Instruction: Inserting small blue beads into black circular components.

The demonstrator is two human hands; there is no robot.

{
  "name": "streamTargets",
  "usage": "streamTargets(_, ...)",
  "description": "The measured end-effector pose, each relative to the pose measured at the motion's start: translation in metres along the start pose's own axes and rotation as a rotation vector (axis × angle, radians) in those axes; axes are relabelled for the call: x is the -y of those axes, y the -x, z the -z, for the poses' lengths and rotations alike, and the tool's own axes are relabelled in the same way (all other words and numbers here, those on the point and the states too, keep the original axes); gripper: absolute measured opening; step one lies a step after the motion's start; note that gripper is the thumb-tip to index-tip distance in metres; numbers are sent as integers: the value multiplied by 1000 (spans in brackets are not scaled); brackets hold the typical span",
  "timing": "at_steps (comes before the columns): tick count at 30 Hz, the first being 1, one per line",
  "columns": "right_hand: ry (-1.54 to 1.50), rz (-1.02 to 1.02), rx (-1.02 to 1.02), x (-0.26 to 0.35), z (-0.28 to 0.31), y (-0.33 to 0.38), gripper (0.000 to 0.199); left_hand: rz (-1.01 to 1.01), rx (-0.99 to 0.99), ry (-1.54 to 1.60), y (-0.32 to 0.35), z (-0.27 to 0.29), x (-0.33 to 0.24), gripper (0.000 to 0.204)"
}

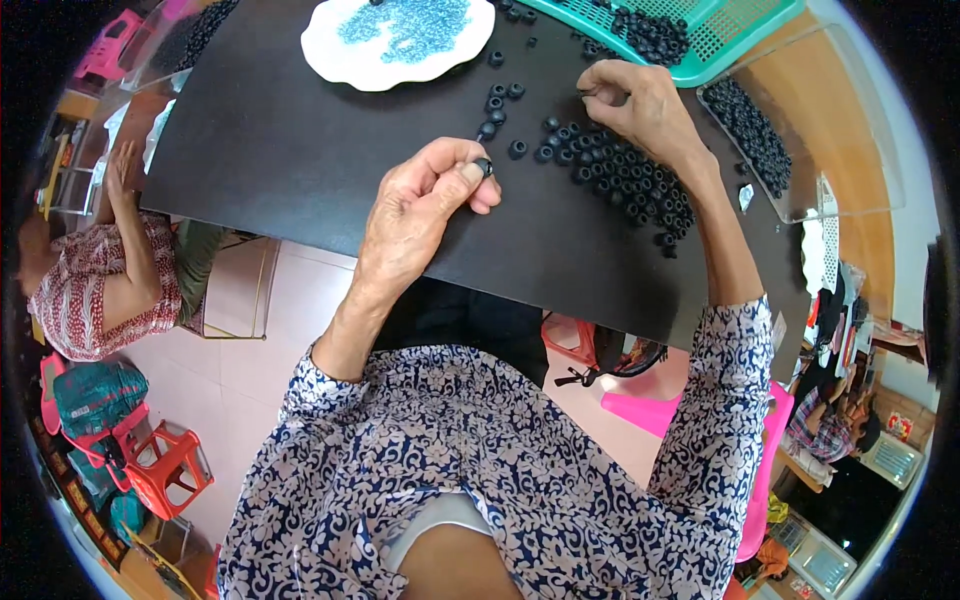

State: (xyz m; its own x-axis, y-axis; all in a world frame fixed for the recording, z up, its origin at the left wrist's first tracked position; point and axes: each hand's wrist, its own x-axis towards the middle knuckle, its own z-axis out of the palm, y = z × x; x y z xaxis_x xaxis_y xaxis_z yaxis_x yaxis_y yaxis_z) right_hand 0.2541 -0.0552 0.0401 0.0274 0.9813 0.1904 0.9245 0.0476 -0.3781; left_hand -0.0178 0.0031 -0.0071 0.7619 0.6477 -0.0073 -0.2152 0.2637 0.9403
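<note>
My left hand (425,195) is closed in a pinch on a black bead (484,167) at the near middle of the dark table (270,150). Just beyond those fingertips lies another black bead (487,131), in a short row of loose ones. Farther right, my right hand (645,112) is raised above the table with thumb and forefinger pressed together. A tiny dark bit shows at its fingertips, too small to name. Below that hand spreads a pile of black beads (625,175) with round holes.
A white scalloped plate (320,55) of small blue beads stands at the far left. At the far right are a green basket (745,35) and a clear bin (845,200), both holding black beads. Another person (110,265) sits left, beside a red stool (170,470).
</note>
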Motion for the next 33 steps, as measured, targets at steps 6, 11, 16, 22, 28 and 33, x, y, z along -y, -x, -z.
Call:
streamTargets(6, -471, -98, -72, 68, -19, 10, 16, -5, -56, 41, -2, 2, 1, 20)
streamTargets(11, -508, -88, -120, 94, -41, 19, 16, -34, -77, 59, -3, -4, 1, 19)
streamTargets(16, -459, -42, -140, 100, -38, 20, 17, -51, -95, -14, 0, -4, -1, 17)
streamTargets(22, -439, -1, -119, 103, -31, 20, 17, -67, -86, -63, 0, -4, -2, 15)
streamTargets(28, -425, 23, -29, 105, -25, 16, 14, -109, -51, -179, 3, -2, 1, 15)
streamTargets(33, -393, 19, 22, 107, -18, 15, 15, -154, -29, -273, 5, -2, 2, 17)
